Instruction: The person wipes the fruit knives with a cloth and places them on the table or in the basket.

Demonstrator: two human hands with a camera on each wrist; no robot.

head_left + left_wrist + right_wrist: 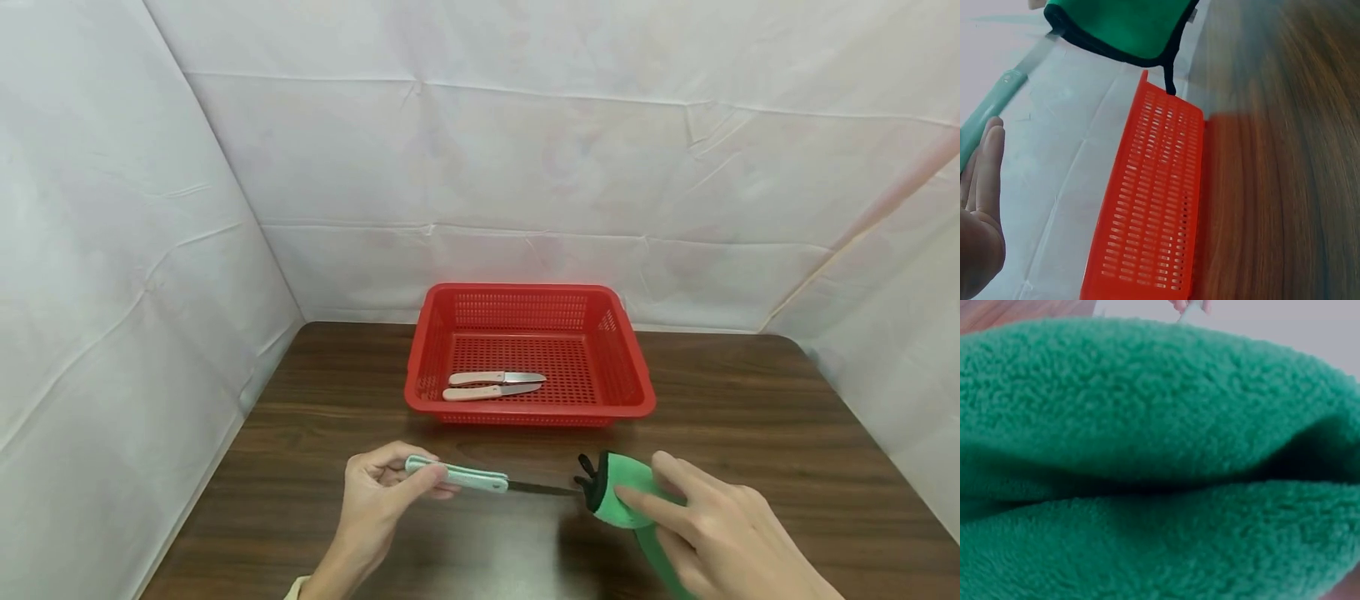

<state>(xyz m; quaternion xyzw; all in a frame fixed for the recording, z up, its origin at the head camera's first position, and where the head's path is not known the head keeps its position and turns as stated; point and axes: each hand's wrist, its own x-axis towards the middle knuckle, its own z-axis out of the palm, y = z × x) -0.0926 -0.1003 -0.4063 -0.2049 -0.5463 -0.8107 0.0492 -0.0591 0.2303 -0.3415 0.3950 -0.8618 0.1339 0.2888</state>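
My left hand (386, 492) pinches the pale mint handle of a knife (468, 477) between thumb and fingers, its blade pointing right. Black-edged green cloth (628, 490) is folded over the blade's tip, and my right hand (708, 521) grips it there from the right. In the left wrist view the blade runs up to the dark hem of the cloth (1125, 28), which hides the tip. Fuzzy folds of the cloth (1147, 406) fill most of the right wrist view, with the left fingers small at its top edge.
A red plastic basket (528, 417) stands at the back of the dark wooden table (337, 400). Inside it lie two knives with pale handles, an upper knife (495, 377) and a lower knife (491, 392), side by side. White sheeting (525, 167) hangs behind and at both sides.
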